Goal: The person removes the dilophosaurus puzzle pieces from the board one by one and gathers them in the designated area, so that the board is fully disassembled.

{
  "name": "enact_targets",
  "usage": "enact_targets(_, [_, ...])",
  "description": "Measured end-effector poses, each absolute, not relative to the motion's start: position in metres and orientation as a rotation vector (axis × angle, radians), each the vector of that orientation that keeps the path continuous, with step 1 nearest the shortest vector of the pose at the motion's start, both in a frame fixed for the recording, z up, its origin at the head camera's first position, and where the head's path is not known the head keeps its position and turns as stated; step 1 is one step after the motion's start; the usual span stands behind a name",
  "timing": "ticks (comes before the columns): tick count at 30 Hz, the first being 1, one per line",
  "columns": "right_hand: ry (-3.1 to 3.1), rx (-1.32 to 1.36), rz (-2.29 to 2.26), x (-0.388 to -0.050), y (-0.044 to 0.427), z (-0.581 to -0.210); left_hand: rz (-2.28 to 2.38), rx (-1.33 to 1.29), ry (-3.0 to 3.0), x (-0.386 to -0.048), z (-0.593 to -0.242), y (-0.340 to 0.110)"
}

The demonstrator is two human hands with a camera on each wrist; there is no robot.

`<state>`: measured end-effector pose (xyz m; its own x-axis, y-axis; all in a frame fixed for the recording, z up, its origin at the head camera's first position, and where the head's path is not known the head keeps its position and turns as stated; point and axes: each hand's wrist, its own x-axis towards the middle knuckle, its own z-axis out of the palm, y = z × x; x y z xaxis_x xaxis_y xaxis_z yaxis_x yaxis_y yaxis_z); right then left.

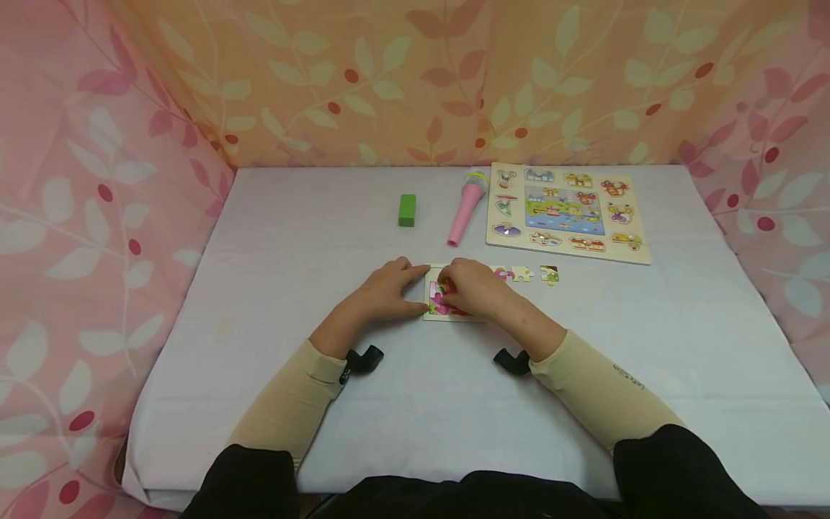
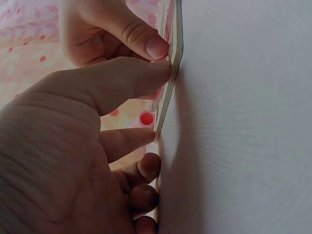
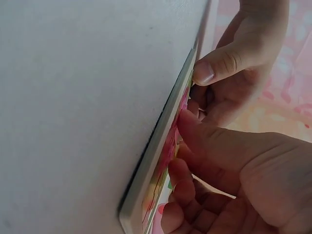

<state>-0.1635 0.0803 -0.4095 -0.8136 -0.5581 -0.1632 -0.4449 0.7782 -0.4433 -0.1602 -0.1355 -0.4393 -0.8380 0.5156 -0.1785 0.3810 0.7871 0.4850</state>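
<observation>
Pink-and-green puzzle [image 1: 437,305], green block [image 1: 406,210], pink microphone [image 1: 464,216], white tablecloth [image 1: 428,411]

I see both forearms [image 1: 285,404] angled inward, left hand [image 1: 389,290] with thumb [image 2: 129,80] and index finger [image 2: 127,142] spread apart, right hand [image 1: 478,287] palm-down, its fingers [image 3: 183,191] bent.

Place: a small play corner walled in by fabric; whether it belongs to a home or a studio, I cannot tell.
Curtains: an orange curtain [image 1: 389,72] faces me, with a pink left curtain [image 1: 52,288] and a pink right curtain [image 1: 778,144] at my sides, all printed with leaves and red dots.
Table: a white cloth [image 1: 415,418] covers the top before me.
Toys: I see a pink toy microphone [image 1: 465,209], a wooden knob puzzle [image 1: 609,252], a green block [image 1: 406,210] and a small jigsaw [image 1: 447,319].
</observation>
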Motion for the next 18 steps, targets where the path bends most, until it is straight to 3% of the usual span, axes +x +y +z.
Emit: enact_targets(18, [2.741, -0.787, -0.584, -0.1606, 0.0793, -0.4057, 0.644, 0.678, 2.678, -0.1601, -0.4394, -0.1351])
